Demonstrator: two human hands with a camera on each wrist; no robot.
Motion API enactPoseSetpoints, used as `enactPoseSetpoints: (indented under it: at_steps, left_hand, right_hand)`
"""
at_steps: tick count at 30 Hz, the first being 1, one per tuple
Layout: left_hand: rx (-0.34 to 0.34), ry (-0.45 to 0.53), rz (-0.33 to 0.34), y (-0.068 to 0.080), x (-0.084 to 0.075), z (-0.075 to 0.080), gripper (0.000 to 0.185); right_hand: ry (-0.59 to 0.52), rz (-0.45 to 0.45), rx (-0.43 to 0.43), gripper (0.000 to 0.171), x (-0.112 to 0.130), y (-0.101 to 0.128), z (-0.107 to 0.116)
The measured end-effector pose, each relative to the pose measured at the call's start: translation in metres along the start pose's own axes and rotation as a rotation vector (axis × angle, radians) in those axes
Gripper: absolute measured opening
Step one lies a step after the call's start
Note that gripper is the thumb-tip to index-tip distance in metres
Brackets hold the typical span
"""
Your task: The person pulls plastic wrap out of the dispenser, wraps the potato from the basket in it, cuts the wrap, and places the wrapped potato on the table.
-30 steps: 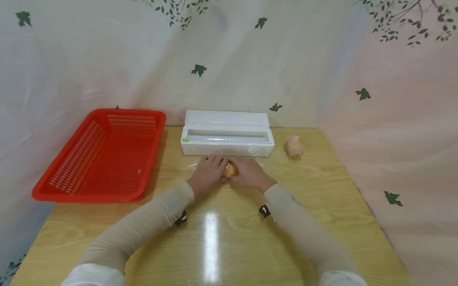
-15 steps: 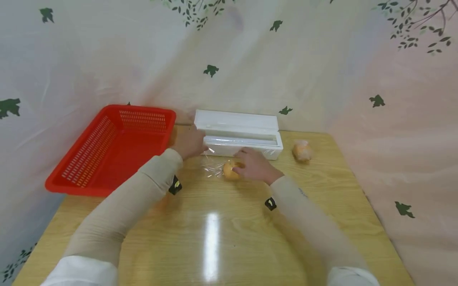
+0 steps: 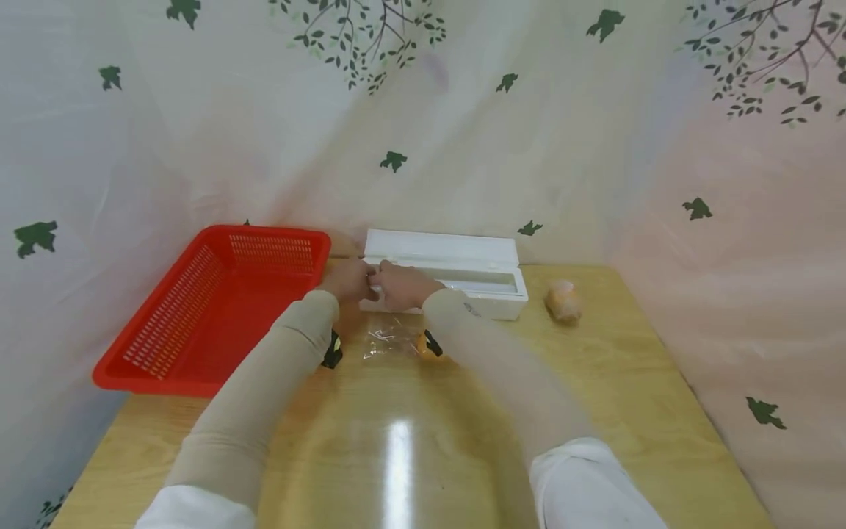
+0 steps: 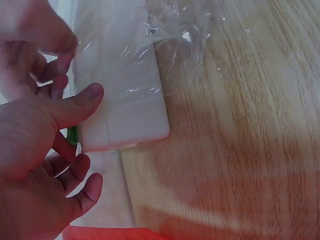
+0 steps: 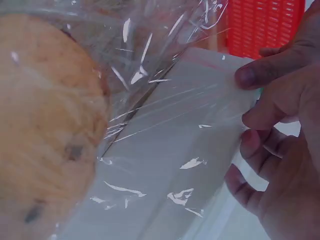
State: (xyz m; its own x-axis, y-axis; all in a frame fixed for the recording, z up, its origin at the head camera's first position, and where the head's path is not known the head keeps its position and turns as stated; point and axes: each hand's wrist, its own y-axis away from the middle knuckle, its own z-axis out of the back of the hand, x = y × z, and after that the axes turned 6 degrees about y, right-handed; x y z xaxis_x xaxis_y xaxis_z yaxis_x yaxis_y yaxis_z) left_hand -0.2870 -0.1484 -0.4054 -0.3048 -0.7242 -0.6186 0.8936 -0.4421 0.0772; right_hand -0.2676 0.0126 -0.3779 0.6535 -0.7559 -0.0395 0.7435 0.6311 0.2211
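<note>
A white cling film box [image 3: 505, 305] stands lid up at the back of the table. My left hand [image 3: 346, 281] grips its left end, thumb over the front edge and fingers behind, close to a green slider [image 4: 72, 135]. Beside it, my right hand [image 3: 403, 286] has its fingers curled at the same edge; whether it pinches the film is hidden. Clear film [image 3: 390, 338] runs down the box front onto the table. A round yellow-orange item with brown spots [image 5: 45, 110] lies under the film, partly hidden by my right wrist in the head view.
To the left stands a red perforated basket [image 3: 172, 387]. A second round orange item [image 3: 563, 301], film-wrapped, sits right of the box. The patterned cloth backdrop [image 3: 456, 184] rises behind the wooden table [image 3: 581, 411].
Both hands have left the round item, the left first, then the right, and moved up to the left end of the box. The item stays on the table.
</note>
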Motion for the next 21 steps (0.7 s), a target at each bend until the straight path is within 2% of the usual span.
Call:
enactPoseSetpoints:
  at_steps: [5,7,9,14,17,21]
  left_hand:
    - [-0.006,0.072,-0.023,0.001,-0.003,-0.003,0.016]
    - [-0.013,0.065,-0.019,0.0,-0.002,0.002,0.018]
    - [-0.027,0.052,-0.024,-0.003,0.001,0.008,0.022]
    - [-0.051,0.089,0.019,-0.006,0.005,0.021,0.024]
    - [-0.021,0.117,0.044,-0.007,0.008,0.016,0.022]
    - [0.03,0.155,0.073,-0.005,0.013,0.001,0.022]
  right_hand:
    - [-0.012,0.004,-0.041,0.049,-0.019,0.005,-0.01]
    - [-0.027,-0.007,-0.063,0.055,-0.029,0.011,-0.009]
    - [-0.043,-0.015,-0.074,0.069,-0.037,0.017,-0.005]
    - [-0.063,-0.013,-0.11,0.076,-0.035,0.012,0.007]
    - [-0.033,-0.005,-0.073,0.07,-0.026,0.004,0.003]
    - [0.008,-0.011,-0.009,0.067,-0.019,-0.002,-0.012]
